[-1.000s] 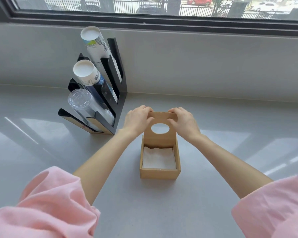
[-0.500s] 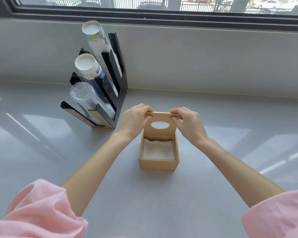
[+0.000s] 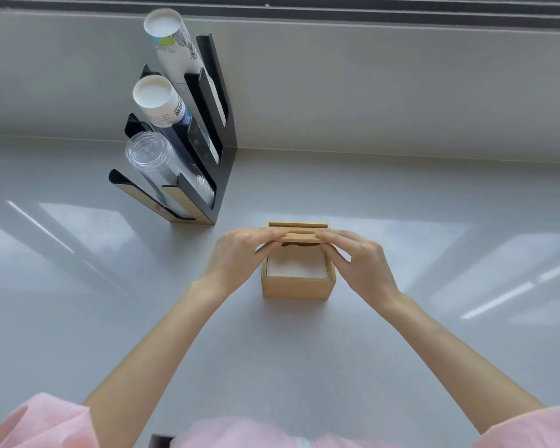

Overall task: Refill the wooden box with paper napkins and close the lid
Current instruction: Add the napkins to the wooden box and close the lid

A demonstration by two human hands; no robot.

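A small wooden box [image 3: 296, 287] stands on the grey counter in the middle of the head view. White paper napkins [image 3: 296, 266] fill it to near the rim. Its hinged wooden lid [image 3: 301, 237] is tilted down over the back half of the box, seen almost edge-on. My left hand [image 3: 240, 258] pinches the lid's left end and my right hand [image 3: 358, 263] pinches its right end. The lid's oval hole shows only as a dark sliver under the edge.
A black cup rack [image 3: 207, 150] stands at the back left, with two stacks of paper cups [image 3: 162, 101] and a stack of clear plastic cups [image 3: 162, 169]. A grey wall and window sill run behind. Pink sleeves show at the bottom corners.
The lid has swung from upright down toward the box with both hands on it. The camera has tilted downward, so the window has left the view.
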